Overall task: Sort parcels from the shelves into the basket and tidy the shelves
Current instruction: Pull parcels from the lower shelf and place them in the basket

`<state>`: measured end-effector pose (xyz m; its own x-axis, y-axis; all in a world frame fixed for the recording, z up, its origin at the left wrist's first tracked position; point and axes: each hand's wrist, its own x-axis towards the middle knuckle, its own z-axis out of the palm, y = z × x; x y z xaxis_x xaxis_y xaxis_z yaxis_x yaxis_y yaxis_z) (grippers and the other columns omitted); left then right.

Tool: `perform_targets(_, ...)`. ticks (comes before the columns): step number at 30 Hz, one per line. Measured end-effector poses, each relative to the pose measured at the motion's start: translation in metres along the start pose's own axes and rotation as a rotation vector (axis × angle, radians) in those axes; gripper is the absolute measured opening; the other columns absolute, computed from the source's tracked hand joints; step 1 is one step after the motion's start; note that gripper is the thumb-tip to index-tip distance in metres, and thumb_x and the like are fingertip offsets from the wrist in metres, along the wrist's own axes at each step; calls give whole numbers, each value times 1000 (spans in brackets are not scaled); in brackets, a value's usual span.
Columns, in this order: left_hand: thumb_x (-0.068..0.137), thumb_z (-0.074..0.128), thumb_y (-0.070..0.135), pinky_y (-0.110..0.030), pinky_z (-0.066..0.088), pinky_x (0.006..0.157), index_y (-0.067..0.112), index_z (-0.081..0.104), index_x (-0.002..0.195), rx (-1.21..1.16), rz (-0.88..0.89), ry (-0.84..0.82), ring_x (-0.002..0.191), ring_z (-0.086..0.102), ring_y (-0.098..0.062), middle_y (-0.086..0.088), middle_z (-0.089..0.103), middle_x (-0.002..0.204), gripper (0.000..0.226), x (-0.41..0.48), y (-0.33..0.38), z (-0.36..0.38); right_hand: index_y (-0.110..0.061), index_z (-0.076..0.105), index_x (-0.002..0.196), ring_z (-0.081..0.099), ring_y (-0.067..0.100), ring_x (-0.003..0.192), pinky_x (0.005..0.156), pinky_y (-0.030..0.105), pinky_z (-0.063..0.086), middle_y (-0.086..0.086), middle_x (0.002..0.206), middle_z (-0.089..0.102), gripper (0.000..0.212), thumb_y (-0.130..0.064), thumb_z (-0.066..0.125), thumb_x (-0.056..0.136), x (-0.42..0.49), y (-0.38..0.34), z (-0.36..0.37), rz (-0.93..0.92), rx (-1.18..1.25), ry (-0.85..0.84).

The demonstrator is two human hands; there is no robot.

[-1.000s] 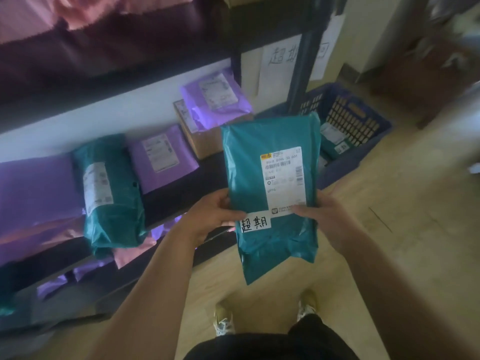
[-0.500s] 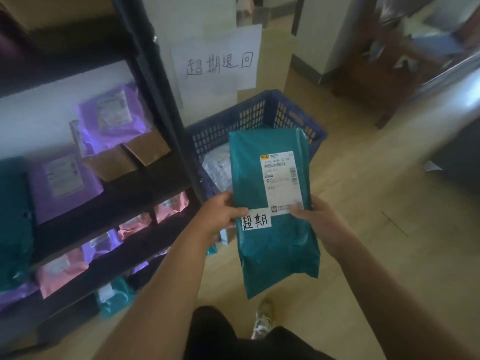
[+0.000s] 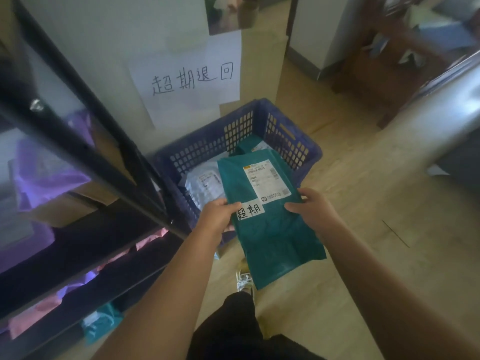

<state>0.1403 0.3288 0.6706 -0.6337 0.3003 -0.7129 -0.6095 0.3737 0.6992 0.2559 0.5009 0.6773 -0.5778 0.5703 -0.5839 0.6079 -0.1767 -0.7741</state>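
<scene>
I hold a teal parcel (image 3: 272,229) with a white shipping label and a handwritten sticker. My left hand (image 3: 218,216) grips its left edge and my right hand (image 3: 309,206) grips its right edge. The parcel's upper half hangs over the near rim of the blue basket (image 3: 291,136), which stands on the floor against the wall. Inside the basket lie a grey-white parcel (image 3: 205,185) and another teal parcel (image 3: 246,148), partly hidden. The black shelves (image 3: 85,157) stand at the left with purple, pink and teal parcels on them.
A white paper sign (image 3: 192,79) with handwritten characters hangs on the wall above the basket. A cardboard box (image 3: 91,201) sits on a shelf. Dark wooden furniture (image 3: 389,63) stands at the back right. My shoe (image 3: 244,280) is on the wooden floor below the parcel.
I have turned right from the shelves and stepped toward the basket. The teal parcel, held in both hands, has moved forward and down over the basket's near rim.
</scene>
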Motion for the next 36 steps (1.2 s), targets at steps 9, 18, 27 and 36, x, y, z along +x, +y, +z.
perform_targets(9,88,56,-5,-18,48,44,3,64,102,104,-58,-14,70,65,-14,-10,71,95,19,76,57,28,-11,67,115,71,21,84,70,32,57,2,100,73,29,-8,73,86,95,-44,-8,20,-140,-4)
perform_targets(18,90,57,-6,-42,56,83,22,51,81,113,-117,69,93,65,-27,-11,65,103,30,138,83,53,-12,57,137,69,27,97,87,37,57,9,121,67,63,-14,81,78,207,-69,-4,95,-327,-149)
perform_targets(27,88,56,-12,-37,52,80,3,44,136,81,-255,287,101,60,-30,-15,59,115,52,212,68,67,-15,43,147,69,30,93,74,35,55,14,115,68,70,0,71,85,311,-72,27,106,-674,-461)
perform_targets(36,91,55,-6,-30,53,69,16,44,142,125,-337,375,100,61,-23,-13,64,123,57,265,22,55,-17,40,144,69,31,88,76,46,61,11,106,67,66,-3,68,87,353,-26,69,31,-908,-527)
